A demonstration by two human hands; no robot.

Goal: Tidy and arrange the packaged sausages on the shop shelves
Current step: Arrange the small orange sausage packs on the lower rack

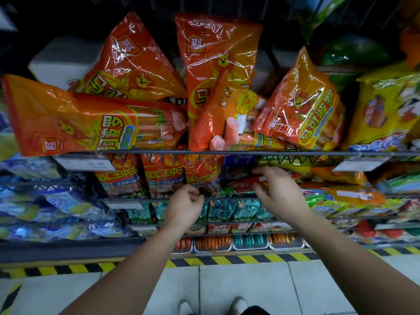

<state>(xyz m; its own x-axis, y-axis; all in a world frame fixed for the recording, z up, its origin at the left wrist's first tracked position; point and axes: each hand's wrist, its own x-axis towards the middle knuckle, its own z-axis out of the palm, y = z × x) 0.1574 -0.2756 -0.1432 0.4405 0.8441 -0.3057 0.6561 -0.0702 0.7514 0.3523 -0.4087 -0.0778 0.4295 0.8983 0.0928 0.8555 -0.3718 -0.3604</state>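
My left hand [184, 205] is at the second shelf, its fingers curled on the lower edge of an upright red-orange sausage pack [202, 173], the rightmost of three standing side by side. My right hand [278, 189] reaches in just to the right, thumb and fingers closed around a red sausage pack [246, 181] that lies flat. On the top shelf several large orange sausage bags [79, 123] lie tilted and overlapping. One bag [218, 64] stands upright, and another [300, 103] leans to the right.
A wire rail [295, 153] fronts the top shelf, with price tags [86, 163] clipped on. Blue packs [56, 205] fill the left shelves and yellow and green packs [384, 105] the right. Lower shelves hold teal packs [227, 211] and trays of loose sausages [213, 243]. A hazard stripe [227, 260] marks the floor.
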